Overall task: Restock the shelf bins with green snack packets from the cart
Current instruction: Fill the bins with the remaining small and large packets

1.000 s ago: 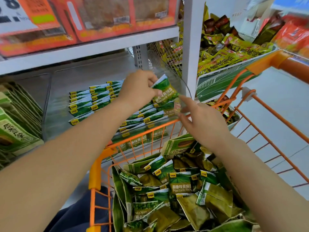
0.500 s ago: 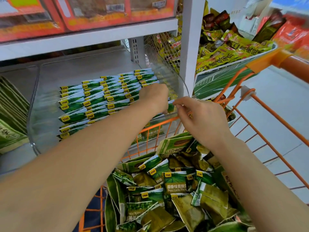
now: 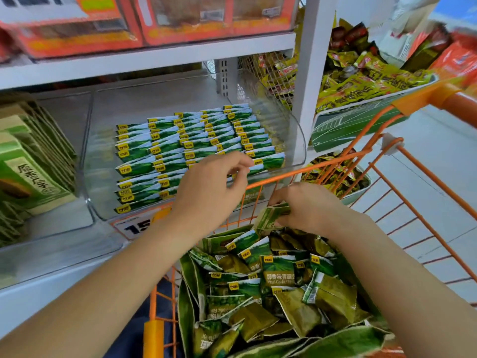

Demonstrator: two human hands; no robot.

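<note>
A clear plastic shelf bin holds several neat rows of green snack packets with yellow labels. My left hand hovers at the bin's front right, fingers loosely curled, fingertips near the frontmost packet; it holds nothing. My right hand is lower, inside the orange wire cart, pinching a green packet at the top of a loose heap of green packets in an open bag.
A bin of larger green packets stands at the left. Orange boxes fill the shelf above. A white upright post separates bins of yellow-green snacks at the right. The cart's handle is at far right.
My left hand has set its packet into the bin's front row and let go, drawing back slightly. My right hand has dropped from the bin's edge into the cart and taken a packet.
</note>
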